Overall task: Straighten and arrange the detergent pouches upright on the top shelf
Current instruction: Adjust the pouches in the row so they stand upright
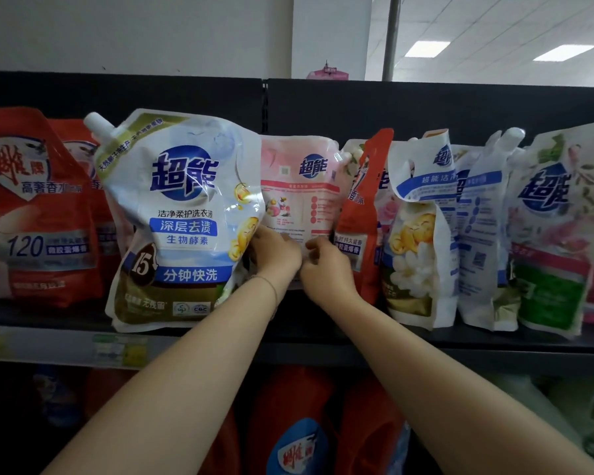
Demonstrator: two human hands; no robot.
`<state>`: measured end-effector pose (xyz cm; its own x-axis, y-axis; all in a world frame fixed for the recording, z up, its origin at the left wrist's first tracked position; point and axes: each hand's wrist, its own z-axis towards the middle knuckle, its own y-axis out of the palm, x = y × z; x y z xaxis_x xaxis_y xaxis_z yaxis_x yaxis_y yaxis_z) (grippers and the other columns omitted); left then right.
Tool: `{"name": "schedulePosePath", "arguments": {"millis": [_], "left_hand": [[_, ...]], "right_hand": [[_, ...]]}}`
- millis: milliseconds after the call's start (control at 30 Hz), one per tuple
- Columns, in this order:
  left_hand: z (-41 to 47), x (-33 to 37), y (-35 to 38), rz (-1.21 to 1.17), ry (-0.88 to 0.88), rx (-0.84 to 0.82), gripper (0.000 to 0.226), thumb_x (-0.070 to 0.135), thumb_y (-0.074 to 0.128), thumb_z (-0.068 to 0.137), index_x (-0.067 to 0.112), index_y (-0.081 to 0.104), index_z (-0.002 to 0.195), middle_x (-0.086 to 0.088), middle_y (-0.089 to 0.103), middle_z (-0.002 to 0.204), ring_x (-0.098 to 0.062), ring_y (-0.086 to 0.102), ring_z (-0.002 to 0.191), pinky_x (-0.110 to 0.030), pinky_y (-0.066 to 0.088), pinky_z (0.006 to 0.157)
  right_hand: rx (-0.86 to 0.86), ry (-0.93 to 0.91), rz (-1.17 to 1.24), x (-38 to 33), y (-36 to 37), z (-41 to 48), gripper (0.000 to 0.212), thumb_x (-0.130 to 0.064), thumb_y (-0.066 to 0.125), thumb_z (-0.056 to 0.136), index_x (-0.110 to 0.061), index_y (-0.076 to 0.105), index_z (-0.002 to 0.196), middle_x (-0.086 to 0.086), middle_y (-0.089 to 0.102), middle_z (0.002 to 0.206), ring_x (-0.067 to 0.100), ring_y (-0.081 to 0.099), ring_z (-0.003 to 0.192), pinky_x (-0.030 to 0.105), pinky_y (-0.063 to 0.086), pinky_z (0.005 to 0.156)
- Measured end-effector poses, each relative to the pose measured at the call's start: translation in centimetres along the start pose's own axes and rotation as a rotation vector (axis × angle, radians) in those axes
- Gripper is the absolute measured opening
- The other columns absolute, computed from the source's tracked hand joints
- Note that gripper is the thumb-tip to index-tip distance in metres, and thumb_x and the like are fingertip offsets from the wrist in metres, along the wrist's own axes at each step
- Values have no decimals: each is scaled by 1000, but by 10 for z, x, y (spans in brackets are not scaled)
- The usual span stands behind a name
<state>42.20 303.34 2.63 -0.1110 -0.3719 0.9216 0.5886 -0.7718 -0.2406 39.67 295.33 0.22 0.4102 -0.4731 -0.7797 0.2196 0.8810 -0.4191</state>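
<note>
A pink detergent pouch (299, 186) stands at the middle of the top shelf (426, 341), its back label facing me. My left hand (275, 255) and my right hand (324, 265) both grip its lower part, fingers curled on it. To its left a large white and olive pouch (182, 217) stands upright at the shelf's front. Immediately right of the pink pouch is a narrow red pouch (364, 221), turned edge-on. Further right, a white pouch with yellow flowers (415, 234) has its top folded over.
Red pouches (38, 207) fill the shelf's left end. White-blue pouches (477, 228) and a green and pink one (556, 234) lean at the right. A black back panel (426, 104) rises behind. Price tags (117, 347) line the shelf edge; red bottles (299, 423) sit below.
</note>
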Motion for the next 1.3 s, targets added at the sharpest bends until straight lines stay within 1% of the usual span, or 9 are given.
{"name": "schedulePosePath", "arguments": {"millis": [200,367,467,600,700,800,1100,1200,1300], "left_hand": [[8,-5,2,-58,-139,25,40,4,45,91,3,47,131,-17,52,134,-33,50,122,-35,45,97],[-15,-8,3,37,-78,60,51,9,52,89,-2,33,135,-18,34,145,-31,30,136,-34,23,111],[-35,-12,8,57,42,86,44,16,50,92,0,39,132,-19,40,139,-34,36,130,-38,28,109],[-49,-12,16,-75,147,57,37,8,50,90,-1,46,127,-21,50,128,-36,48,120,-44,41,101],[-53,-13,6,-203,74,-63,21,9,48,90,13,56,109,-2,61,103,-20,58,99,-32,47,88],[-46,-18,-4,-288,54,-101,24,1,44,87,16,62,92,2,64,88,-17,59,87,-29,49,82],[-34,-31,-9,-278,-173,-121,37,19,45,80,9,42,116,-13,50,121,-31,51,112,-44,44,100],[-38,-26,-3,-282,-203,-55,40,18,50,89,10,32,124,-6,39,125,-26,46,113,-32,39,99],[-43,-27,7,-298,-159,-34,46,12,55,85,11,28,122,-7,29,130,-27,44,107,-35,42,98]], "right_hand": [[-175,71,17,1,-8,12,57,0,42,91,-13,35,147,10,41,144,22,43,126,16,35,90],[-178,183,258,-3,-3,27,42,-34,56,91,-18,57,129,6,56,135,25,50,126,35,33,111],[-274,189,464,-15,1,25,63,-52,69,71,-18,58,123,3,64,121,21,55,118,40,38,108],[-343,200,316,-25,-7,24,23,-28,68,85,-11,60,98,9,66,103,29,62,105,36,48,95],[-199,289,267,-30,-14,32,28,-27,74,79,-15,49,79,2,57,81,16,56,76,31,45,79],[-104,321,230,-29,-8,35,31,-26,60,88,-7,50,109,5,56,90,22,54,87,31,44,74],[-52,421,541,-26,3,30,33,-7,43,92,-10,49,125,10,56,102,24,55,90,32,48,81],[-99,425,491,-29,0,33,19,1,47,88,-5,54,105,7,55,86,20,53,77,30,48,75],[-180,430,525,-26,-4,43,27,7,46,77,-4,62,96,12,61,94,34,60,98,43,48,96]]}}
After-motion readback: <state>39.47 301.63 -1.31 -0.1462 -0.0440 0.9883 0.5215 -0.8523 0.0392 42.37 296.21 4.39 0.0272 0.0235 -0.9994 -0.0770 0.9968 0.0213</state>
